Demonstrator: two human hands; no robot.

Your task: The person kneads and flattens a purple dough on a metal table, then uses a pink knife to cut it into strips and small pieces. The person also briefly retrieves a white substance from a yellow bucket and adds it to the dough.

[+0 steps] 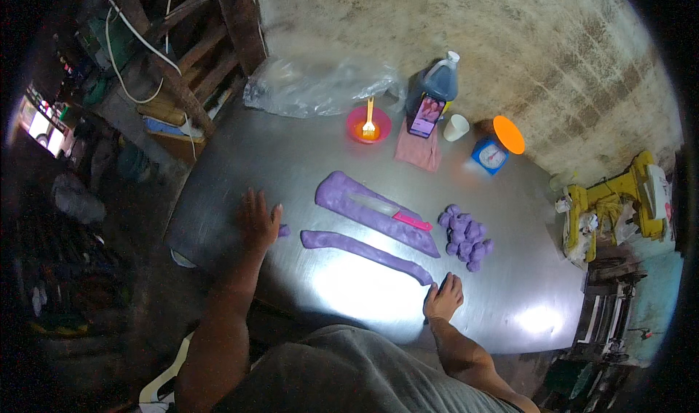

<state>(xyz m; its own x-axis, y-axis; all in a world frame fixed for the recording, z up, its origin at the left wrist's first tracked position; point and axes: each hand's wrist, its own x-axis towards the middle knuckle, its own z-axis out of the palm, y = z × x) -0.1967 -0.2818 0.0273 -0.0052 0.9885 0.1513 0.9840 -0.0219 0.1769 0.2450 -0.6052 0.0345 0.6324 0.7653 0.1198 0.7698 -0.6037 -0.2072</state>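
My left hand lies on the metal tabletop at the left, fingers stretched out. A small piece of purple dough peeks out beside its palm; the hand may hide part of it. My right hand rests by the right end of a long purple dough strip, thumb apart from its slightly bent fingers, nothing visibly gripped. Behind the strip lies a wider, flat slab of purple dough. On the slab is a knife with a pink handle. Several small purple dough lumps are clustered to the right.
Along the back stand a pink bowl with a brush, a dark jug, a phone by a pink cloth, a white cup and a blue scale. Clear plastic sheeting lies behind the bowl.
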